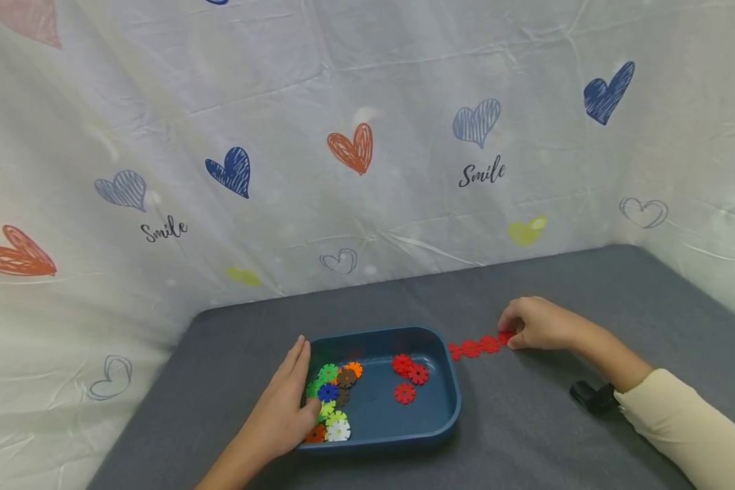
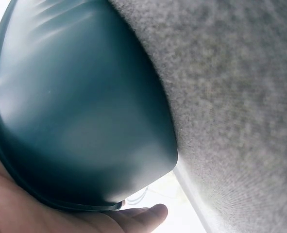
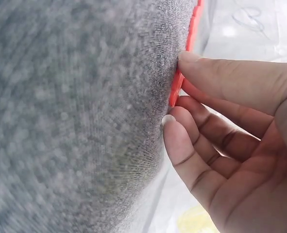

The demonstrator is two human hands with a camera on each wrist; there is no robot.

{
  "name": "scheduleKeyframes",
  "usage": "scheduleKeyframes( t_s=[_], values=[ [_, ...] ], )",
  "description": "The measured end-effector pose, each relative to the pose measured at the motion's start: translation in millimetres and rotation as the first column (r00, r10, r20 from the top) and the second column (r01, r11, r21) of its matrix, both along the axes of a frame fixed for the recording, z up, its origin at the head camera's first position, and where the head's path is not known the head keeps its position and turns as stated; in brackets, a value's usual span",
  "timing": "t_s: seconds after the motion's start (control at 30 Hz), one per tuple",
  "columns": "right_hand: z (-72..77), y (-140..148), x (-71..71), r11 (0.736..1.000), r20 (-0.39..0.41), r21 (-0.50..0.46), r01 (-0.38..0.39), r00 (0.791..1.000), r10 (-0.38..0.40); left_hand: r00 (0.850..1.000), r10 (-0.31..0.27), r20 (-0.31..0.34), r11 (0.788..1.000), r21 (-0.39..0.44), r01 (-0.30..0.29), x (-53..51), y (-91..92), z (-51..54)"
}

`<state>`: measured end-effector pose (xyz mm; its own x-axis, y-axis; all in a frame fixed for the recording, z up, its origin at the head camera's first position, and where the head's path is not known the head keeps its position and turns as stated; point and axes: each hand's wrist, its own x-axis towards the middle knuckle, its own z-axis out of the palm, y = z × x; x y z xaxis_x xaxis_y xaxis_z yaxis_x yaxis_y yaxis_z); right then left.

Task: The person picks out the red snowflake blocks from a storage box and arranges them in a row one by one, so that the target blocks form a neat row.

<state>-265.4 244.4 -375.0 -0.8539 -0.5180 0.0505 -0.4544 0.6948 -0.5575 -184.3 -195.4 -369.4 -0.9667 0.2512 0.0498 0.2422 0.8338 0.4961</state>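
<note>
A row of red flower-shaped discs [image 1: 488,344] lies on the dark cloth, running from the tray's right side. My right hand [image 1: 542,322] is at the row's far right end, thumb and fingers on the last red disc [image 3: 176,88], which the right wrist view shows edge-on. My left hand [image 1: 280,407] rests on the left end of the blue tray [image 1: 398,444], fingers along its rim, thumb over the inside. In the left wrist view the tray's outer wall [image 2: 85,107] hides most of that hand.
Inside the tray, several red discs [image 1: 405,393] sit on the right; green, blue, brown, orange, yellow and white discs [image 1: 338,430] crowd the left. A black object [image 1: 593,397] is beside my right sleeve. A heart-patterned curtain [image 1: 404,204] hangs behind the table.
</note>
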Motion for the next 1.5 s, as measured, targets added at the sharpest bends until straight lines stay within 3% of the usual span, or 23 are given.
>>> scheduleKeyframes(
  t_s=[0.7,0.97,1.17,1.33,1.5],
  values=[
    [-2.9,-0.8,-1.2,1.000,-0.010,-0.002,-0.026,1.000,0.026,1.000,0.006,-0.001,1.000,0.000,-0.006,0.4,0.6,-0.8],
    [5.1,-4.6,2.6,0.999,-0.055,0.017,-0.034,0.998,0.035,1.000,-0.017,-0.003,1.000,0.015,0.017,1.3,-0.3,-1.8],
    [24.9,-26.8,10.6,0.997,-0.160,-0.033,-0.073,0.985,0.067,1.000,-0.015,0.006,1.000,0.022,0.015,1.3,-0.8,-2.4],
    [43.4,-57.1,19.9,0.984,-0.255,-0.075,-0.160,0.957,0.136,1.000,-0.010,0.003,1.000,0.024,0.010,0.2,-0.5,-1.2],
    [50.0,-93.0,30.7,0.977,-0.259,-0.062,-0.204,0.949,0.182,1.000,-0.010,0.006,1.000,0.023,0.010,0.3,-0.5,-0.8]
  ],
)
